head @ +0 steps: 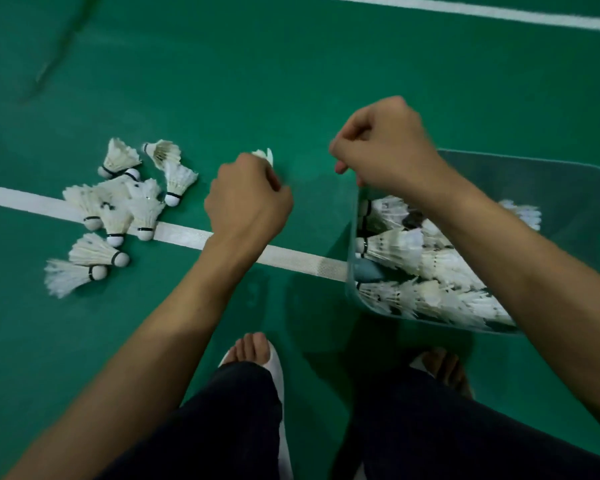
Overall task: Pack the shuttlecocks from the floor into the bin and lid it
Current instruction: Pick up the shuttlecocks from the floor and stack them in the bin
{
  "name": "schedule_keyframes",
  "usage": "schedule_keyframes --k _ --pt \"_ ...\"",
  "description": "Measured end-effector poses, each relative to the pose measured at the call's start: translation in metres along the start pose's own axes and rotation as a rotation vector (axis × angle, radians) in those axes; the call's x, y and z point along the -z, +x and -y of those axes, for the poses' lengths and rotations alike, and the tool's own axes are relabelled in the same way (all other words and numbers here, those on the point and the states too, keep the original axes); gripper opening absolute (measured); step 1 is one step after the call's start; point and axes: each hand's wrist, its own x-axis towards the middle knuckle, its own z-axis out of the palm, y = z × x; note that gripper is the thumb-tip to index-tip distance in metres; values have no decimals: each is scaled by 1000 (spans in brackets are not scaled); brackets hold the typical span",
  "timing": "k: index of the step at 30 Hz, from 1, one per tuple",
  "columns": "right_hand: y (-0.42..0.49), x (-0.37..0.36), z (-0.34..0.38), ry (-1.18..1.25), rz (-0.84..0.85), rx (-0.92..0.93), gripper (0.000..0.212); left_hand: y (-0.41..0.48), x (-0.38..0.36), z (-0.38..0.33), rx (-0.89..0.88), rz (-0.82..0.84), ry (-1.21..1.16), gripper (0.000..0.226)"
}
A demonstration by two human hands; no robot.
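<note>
The clear plastic bin (352,237) stood on the green floor (309,64) at the person's right. Its left wall met a white line (291,258), and inside lay a layer of shuttlecocks (399,249) on their sides. A loose pile of shuttlecocks (125,209) lay on the floor well to the left, several across the same line and two a little nearer the person. The left hand (248,199) hung between pile and bin, fingers curled round a single shuttlecock (265,156); only its feather tips showed past the knuckles. The right hand (385,147) was over the bin's far-left corner, fingers curled down toward the rim; whether they gripped the rim or anything else could not be told. The right forearm crossed above the bin and hid part of its contents. Two feet (253,348) in white slippers, below dark trousers (243,410), stood close under the hands, the right foot near the bin's near wall. Open floor lay between pile and bin, and beyond both up to a second white line (465,10).
</note>
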Motion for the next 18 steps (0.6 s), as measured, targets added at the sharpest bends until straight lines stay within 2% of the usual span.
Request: schedule_keyframes --k 2,4,7,10,13,16,18 --pt "27 -31 19 -110 91 37 20 13 -10 39 113 34 -20 13" --pt "54 -62 33 -256 262 42 25 22 -21 77 196 21 -18 23" --pt "88 -105 41 -515 491 66 29 40 -34 121 272 -126 123 46" --pt "112 -136 41 -699 588 178 35 64 -40 144 330 -261 197 60" --pt "127 -150 36 -813 666 194 46 91 -47 156 298 -277 231 59" --pt "140 -164 28 -877 690 207 34 107 -52 163 277 -256 294 51" --pt "146 -172 22 -878 682 168 33 112 -52 169 245 -301 272 37"
